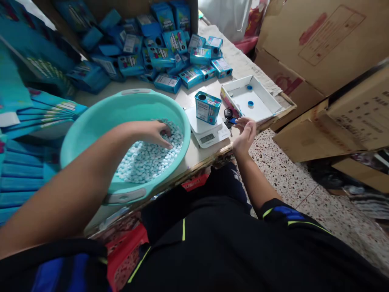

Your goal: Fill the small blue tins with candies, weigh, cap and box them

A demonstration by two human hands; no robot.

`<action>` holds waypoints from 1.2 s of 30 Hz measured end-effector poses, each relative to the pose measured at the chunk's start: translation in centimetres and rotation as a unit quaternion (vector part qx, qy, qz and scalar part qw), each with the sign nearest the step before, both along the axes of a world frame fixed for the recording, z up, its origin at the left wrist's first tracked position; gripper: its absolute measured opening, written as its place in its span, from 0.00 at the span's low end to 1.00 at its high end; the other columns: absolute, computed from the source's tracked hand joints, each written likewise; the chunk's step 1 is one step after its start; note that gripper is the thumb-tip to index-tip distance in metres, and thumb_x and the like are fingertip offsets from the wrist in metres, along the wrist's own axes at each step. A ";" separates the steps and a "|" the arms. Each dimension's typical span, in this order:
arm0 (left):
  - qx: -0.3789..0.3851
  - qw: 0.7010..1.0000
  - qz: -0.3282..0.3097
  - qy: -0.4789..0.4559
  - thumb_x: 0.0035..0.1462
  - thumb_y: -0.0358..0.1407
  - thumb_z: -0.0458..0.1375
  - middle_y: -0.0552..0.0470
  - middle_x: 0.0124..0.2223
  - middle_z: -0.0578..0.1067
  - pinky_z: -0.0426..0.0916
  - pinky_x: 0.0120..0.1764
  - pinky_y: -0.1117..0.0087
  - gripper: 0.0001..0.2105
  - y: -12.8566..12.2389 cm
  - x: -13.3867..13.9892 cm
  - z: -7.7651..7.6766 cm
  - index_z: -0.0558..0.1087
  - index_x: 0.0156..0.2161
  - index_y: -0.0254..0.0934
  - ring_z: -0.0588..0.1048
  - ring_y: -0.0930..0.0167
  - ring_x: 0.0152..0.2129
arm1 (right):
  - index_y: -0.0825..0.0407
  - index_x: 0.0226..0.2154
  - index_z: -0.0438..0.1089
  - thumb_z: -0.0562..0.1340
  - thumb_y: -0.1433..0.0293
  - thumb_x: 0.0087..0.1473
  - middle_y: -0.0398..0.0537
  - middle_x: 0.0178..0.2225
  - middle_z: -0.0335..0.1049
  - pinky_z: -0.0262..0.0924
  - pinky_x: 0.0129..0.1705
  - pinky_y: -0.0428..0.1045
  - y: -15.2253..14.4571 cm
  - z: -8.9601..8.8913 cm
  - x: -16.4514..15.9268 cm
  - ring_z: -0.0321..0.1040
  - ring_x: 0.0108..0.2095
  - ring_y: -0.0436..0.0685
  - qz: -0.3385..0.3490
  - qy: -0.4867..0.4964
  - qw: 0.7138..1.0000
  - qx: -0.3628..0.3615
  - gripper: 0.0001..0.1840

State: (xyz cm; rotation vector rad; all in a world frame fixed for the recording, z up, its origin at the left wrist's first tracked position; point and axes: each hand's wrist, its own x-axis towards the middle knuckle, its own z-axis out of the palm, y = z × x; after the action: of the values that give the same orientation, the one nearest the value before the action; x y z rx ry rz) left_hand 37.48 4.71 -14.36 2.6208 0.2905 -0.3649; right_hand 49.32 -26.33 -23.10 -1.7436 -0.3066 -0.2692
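Observation:
A turquoise basin (112, 109) holds a heap of small pale blue-and-white candies (146, 162). My left hand (156, 134) reaches into it, thumb and fingers apart, fingertips at the candies and partly hidden. To the right, a white digital scale (209, 140) carries an upright blue candy box (208, 108) with a round hole in its top. The scale's display is lit, but its digits are too small to read surely. My right hand (245, 136) hovers by the table's front edge, fingers stretched out, nothing visible in it. Closest to it are black keys (227, 115) with a blue tag.
A shallow white tray (264, 107) with blue round caps lies right of the scale. Many blue boxes (161, 56) are piled behind the basin. Stacks of flat blue cartons (21, 174) stand at left. Large cardboard boxes (319, 36) fill the right side beyond the table.

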 end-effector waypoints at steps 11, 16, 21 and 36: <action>0.033 0.982 -0.087 0.166 0.33 0.38 0.71 0.48 0.24 0.76 0.67 0.37 0.64 0.08 -2.3 0.6 -0.7 0.80 0.24 0.41 0.75 0.61 0.25 | 0.46 0.53 0.66 0.36 0.52 0.71 0.56 0.44 0.69 0.72 0.50 0.59 -0.1 -0.3 0.1 0.75 0.46 0.60 -0.016 -0.033 0.998 -0.060 0.30; -0.019 0.987 -0.062 0.146 0.33 0.37 0.74 0.49 0.26 0.78 0.67 0.41 0.65 0.11 -1.6 -0.4 0.0 0.83 0.27 0.43 0.77 0.59 0.31 | 0.46 0.48 0.66 0.44 0.55 0.70 0.54 0.44 0.70 0.71 0.52 0.61 -0.2 0.2 -0.2 0.74 0.46 0.60 0.003 0.011 1.000 -0.016 0.20; 0.025 0.993 -0.058 0.102 0.38 0.38 0.73 0.50 0.28 0.79 0.66 0.41 0.66 0.09 -1.4 -0.8 1.7 0.84 0.29 0.43 0.76 0.62 0.30 | 0.47 0.42 0.64 0.46 0.57 0.69 0.52 0.40 0.71 0.71 0.49 0.59 -0.1 0.3 -0.3 0.75 0.42 0.58 -0.002 0.009 1.000 -0.012 0.16; 0.011 0.987 0.012 -0.158 0.47 0.35 0.72 0.51 0.31 0.76 0.68 0.50 0.61 0.08 -3.5 0.9 8.5 0.84 0.35 0.38 0.78 0.59 0.40 | 0.48 0.39 0.66 0.51 0.57 0.67 0.48 0.38 0.70 0.70 0.44 0.55 0.1 -0.7 -0.1 0.74 0.39 0.56 0.005 -0.015 0.999 0.033 0.15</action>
State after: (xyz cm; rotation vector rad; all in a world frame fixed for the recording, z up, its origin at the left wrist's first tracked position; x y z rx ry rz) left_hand 38.39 1.24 -5.86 2.6423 0.2195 0.0654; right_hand 49.23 -26.22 -23.79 -1.6734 -0.3260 -0.2956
